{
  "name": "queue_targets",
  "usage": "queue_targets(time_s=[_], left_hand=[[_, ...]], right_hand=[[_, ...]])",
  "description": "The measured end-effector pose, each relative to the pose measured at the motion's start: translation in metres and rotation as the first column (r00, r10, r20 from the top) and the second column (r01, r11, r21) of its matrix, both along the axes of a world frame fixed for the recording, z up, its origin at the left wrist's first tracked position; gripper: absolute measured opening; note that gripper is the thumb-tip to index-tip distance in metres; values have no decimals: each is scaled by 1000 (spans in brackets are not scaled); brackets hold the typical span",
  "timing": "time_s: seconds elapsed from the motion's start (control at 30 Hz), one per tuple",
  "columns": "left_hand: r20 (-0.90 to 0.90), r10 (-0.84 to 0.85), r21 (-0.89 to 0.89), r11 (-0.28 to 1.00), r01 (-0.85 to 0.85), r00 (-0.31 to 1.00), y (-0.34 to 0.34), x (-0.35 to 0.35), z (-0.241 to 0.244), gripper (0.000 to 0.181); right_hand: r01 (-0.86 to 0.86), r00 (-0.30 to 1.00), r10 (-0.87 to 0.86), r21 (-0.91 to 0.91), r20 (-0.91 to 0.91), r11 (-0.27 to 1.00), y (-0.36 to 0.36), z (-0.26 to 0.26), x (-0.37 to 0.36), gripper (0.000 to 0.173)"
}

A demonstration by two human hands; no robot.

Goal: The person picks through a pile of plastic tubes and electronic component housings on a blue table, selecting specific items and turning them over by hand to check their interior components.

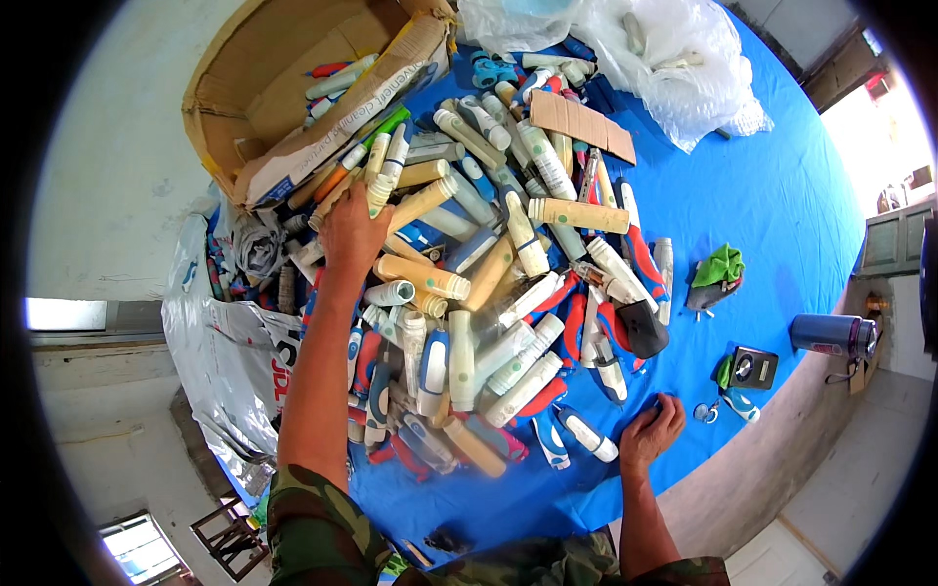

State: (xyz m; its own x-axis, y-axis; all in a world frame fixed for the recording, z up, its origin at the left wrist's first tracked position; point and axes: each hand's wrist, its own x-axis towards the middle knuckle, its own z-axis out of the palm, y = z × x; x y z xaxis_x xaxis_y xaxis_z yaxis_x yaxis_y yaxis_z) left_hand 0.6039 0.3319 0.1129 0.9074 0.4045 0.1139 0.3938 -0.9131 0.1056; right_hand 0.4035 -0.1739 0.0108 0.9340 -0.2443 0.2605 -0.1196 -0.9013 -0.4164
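My left hand (pixel 355 227) reaches into the pile's upper left, its fingers against a yellowed threaded plastic tube (pixel 379 192). The fingertips are partly hidden, so a firm grip cannot be made out. Around it lie many hollow tubes, such as a yellowed one (pixel 425 204), mixed with white-and-blue electric toothbrush handles (pixel 522 231). My right hand (pixel 651 432) rests at the near right on the blue cloth (pixel 777 220), fingers curled; nothing shows in it. A white-and-blue handle (pixel 586 434) lies just left of that hand.
A cardboard box (pixel 242 95) holding some handles stands at back left, beside a full plastic bag (pixel 227 344). Clear plastic bags (pixel 681 80) lie at the back. Rightward are a green cloth (pixel 719 265), a small black device (pixel 753 368) and a bottle (pixel 832 335) near the edge.
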Motion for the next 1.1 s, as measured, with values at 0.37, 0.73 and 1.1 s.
queue_targets(time_s=[0.37, 0.73, 1.1], left_hand=[[-82, -301, -289, 920, 266, 950, -134, 10, 27, 58], [-109, -330, -505, 831, 234, 938, -110, 11, -17, 52], [74, -346, -170, 920, 354, 935, -102, -4, -18, 31]], right_hand=[[14, 1000, -14, -3, -24, 1000, -1, 0, 0, 34], [21, 1000, -21, 4, -18, 1000, -2, -3, 0, 32], [18, 999, -18, 24, -28, 1000, 0, 1, 2, 31]])
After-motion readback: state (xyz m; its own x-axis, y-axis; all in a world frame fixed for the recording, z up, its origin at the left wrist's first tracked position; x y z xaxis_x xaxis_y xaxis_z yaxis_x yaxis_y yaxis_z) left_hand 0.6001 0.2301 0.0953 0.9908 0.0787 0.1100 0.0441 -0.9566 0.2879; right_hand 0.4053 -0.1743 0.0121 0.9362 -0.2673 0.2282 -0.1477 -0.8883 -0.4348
